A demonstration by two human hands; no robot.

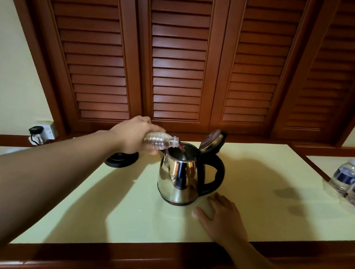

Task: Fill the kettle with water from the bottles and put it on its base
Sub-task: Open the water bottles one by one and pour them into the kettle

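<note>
A steel kettle (178, 174) with a black handle stands on the pale counter (254, 187), its lid (213, 141) hinged up. My left hand (135, 135) grips a clear water bottle (160, 140) tipped sideways, its mouth over the kettle's opening, and water runs in. The black base (121, 159) sits behind my left hand, partly hidden by it. My right hand (222, 219) rests flat on the counter just in front of the kettle's handle, fingers spread, holding nothing.
Two labelled water bottles (354, 185) stand at the counter's right edge. A wall socket with a black plug (39, 133) is at the left. Brown louvred doors (181, 57) rise behind the counter. A wooden edge (135, 260) runs along the counter's front.
</note>
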